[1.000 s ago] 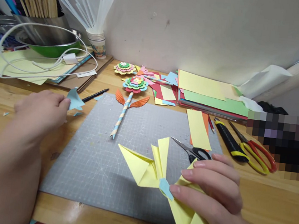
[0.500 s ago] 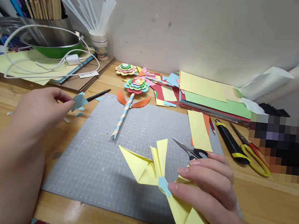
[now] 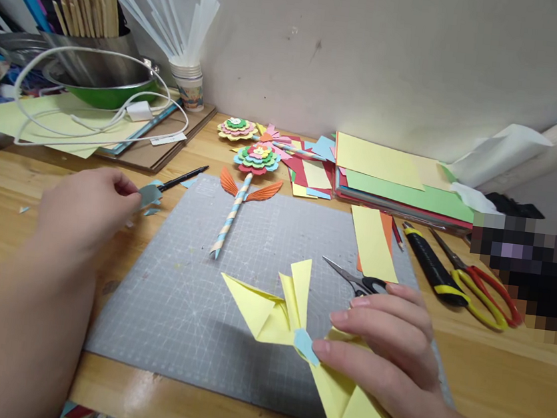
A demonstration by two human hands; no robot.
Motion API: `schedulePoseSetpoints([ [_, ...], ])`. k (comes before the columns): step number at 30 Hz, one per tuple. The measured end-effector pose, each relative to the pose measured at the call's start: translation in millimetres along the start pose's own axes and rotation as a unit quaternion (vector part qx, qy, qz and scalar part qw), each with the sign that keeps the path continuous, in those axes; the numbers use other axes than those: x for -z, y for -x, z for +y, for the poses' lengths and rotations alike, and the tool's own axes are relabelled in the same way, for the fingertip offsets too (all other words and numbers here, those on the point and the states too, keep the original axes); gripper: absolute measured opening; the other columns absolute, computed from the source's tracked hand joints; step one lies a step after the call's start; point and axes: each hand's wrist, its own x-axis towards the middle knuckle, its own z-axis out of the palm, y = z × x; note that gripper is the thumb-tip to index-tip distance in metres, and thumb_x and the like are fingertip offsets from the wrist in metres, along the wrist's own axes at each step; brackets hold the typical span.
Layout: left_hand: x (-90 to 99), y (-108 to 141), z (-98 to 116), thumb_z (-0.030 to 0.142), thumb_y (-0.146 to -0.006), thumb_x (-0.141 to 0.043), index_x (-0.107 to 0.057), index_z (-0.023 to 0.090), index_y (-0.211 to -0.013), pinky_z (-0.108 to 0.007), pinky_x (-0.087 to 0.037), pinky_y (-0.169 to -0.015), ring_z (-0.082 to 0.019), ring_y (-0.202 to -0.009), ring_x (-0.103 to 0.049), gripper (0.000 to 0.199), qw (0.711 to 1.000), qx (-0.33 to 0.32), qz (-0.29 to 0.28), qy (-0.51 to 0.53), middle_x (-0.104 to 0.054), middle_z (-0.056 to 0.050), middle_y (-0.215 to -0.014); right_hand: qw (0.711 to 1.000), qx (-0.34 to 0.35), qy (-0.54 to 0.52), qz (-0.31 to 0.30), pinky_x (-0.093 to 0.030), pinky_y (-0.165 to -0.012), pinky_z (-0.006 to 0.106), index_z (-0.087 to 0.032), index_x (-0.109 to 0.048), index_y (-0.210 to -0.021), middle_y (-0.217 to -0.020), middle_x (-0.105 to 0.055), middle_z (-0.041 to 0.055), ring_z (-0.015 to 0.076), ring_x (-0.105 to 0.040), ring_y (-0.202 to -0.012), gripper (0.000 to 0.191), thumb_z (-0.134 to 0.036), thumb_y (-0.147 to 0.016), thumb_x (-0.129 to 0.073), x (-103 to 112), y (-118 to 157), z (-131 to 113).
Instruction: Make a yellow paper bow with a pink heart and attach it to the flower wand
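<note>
My right hand (image 3: 387, 355) is closed on a folded yellow paper bow (image 3: 266, 318) over the front of the cutting mat. Its index fingertip rests against a light blue paper piece (image 3: 306, 346) at the bow's middle. At the left, my left hand (image 3: 90, 204) pinches a small light blue paper scrap (image 3: 150, 194) just above the wooden table, close to a black pen (image 3: 184, 177) and more blue scraps. Small black-handled scissors (image 3: 351, 281) lie beyond my right fingers, which partly cover them.
A paper flower on a striped stem (image 3: 231, 220) lies on the grey cutting mat (image 3: 170, 317). At the right are a yellow-black cutter (image 3: 433, 263) and larger scissors (image 3: 487, 296). Stacked coloured paper (image 3: 407, 177) lies by the wall; bowls of sticks (image 3: 94, 60) stand back left.
My left hand has lowered slightly with the blue scrap, which is now tilted flatter. My right hand holds the yellow bow almost unmoved. The view has shifted a little.
</note>
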Motion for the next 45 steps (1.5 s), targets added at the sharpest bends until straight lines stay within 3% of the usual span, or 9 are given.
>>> schedulePoseSetpoints([
  [6,-0.8,1,8,0.050,-0.070,-0.059,-0.065,0.022,-0.070,-0.033,-0.026,-0.059,-0.021,-0.058,-0.042,0.028,0.991,0.028,-0.043,-0.123,-0.051,-0.001,-0.055,1.000,0.014,0.004,-0.007,-0.040,-0.085,0.044,-0.026,-0.068,-0.080,-0.080,-0.065,0.0029,0.0202,-0.059,-0.080,0.024,-0.024,-0.094,-0.048,0,-1,0],
  [17,-4.3,-5,0,0.045,-0.074,-0.060,-0.065,0.020,-0.098,-0.031,-0.033,-0.059,-0.023,-0.072,-0.056,0.035,0.993,0.020,-0.044,-0.109,-0.065,-0.004,-0.079,1.000,0.010,-0.008,0.003,-0.039,-0.086,0.044,-0.025,-0.068,-0.079,-0.078,-0.066,0.0031,0.0195,-0.059,-0.079,0.025,-0.024,-0.094,-0.048,-1,-1,-1],
  [20,-4.7,4,15,0.045,-0.081,-0.055,-0.060,0.016,-0.111,-0.037,-0.037,-0.070,-0.026,-0.082,-0.056,0.042,0.995,-0.016,0.037,-0.093,-0.064,-0.007,-0.093,1.000,0.006,-0.012,0.010,-0.039,-0.085,0.043,-0.024,-0.068,-0.078,-0.076,-0.066,0.0032,0.0190,-0.058,-0.078,0.025,-0.023,-0.094,-0.049,-3,-2,-2],
  [23,-9.0,33,40,0.034,-0.083,-0.059,-0.063,0.016,-0.103,-0.036,-0.042,-0.077,-0.020,-0.078,-0.055,0.027,0.967,-0.166,0.183,0.060,-0.061,-0.005,-0.086,1.000,-0.003,-0.008,0.022,-0.039,-0.084,0.043,-0.025,-0.068,-0.077,-0.075,-0.066,0.0022,0.0188,-0.058,-0.077,0.026,-0.022,-0.094,-0.048,-6,-3,-2],
  [24,-10.8,47,48,0.028,-0.084,-0.059,-0.063,0.018,-0.098,-0.035,-0.043,-0.078,-0.019,-0.078,-0.055,0.018,0.948,-0.217,0.186,0.142,-0.060,-0.003,-0.084,1.000,-0.006,-0.006,0.025,-0.039,-0.084,0.043,-0.026,-0.068,-0.077,-0.075,-0.066,0.0019,0.0188,-0.058,-0.077,0.026,-0.022,-0.094,-0.049,-6,-3,-1],
  [26,-14.3,76,62,0.020,-0.085,-0.057,-0.061,0.022,-0.091,-0.035,-0.044,-0.077,-0.019,-0.082,-0.055,0.008,0.891,-0.331,0.148,0.274,-0.060,-0.002,-0.085,1.000,-0.008,-0.003,0.025,-0.039,-0.084,0.043,-0.026,-0.068,-0.077,-0.076,-0.066,0.0013,0.0188,-0.058,-0.077,0.026,-0.021,-0.093,-0.049,-7,-3,0],
  [30,-19.8,118,75,0.032,-0.081,-0.066,-0.059,0.024,-0.096,-0.040,-0.042,-0.076,-0.021,-0.083,-0.051,0.019,0.804,-0.539,0.010,0.252,-0.055,-0.003,-0.088,1.000,-0.013,-0.017,0.012,-0.037,-0.087,0.043,-0.025,-0.068,-0.077,-0.078,-0.065,0.0004,0.0183,-0.057,-0.079,0.025,-0.023,-0.094,-0.049,-8,-3,1],
  [36,-27.0,131,79,0.016,-0.082,-0.061,-0.061,0.025,-0.091,-0.041,-0.040,-0.081,-0.022,-0.091,-0.051,0.014,0.826,-0.483,-0.071,0.283,-0.057,-0.004,-0.096,0.993,-0.077,-0.085,0.008,-0.035,-0.088,0.042,-0.024,-0.065,-0.073,-0.076,-0.063,0.0006,0.0182,-0.057,-0.079,0.033,-0.026,-0.097,-0.042,-12,-4,-4],
  [45,-25.2,127,80,0.011,-0.081,-0.059,-0.065,0.027,-0.083,-0.040,-0.040,-0.077,-0.020,-0.082,-0.055,0.017,0.834,-0.477,-0.083,0.264,-0.063,0.000,-0.085,0.983,-0.112,-0.140,-0.047,-0.038,-0.083,0.041,-0.022,-0.065,-0.078,-0.084,-0.064,0.0026,0.0183,-0.057,-0.084,0.026,-0.029,-0.095,-0.047,-18,-1,-3],
])
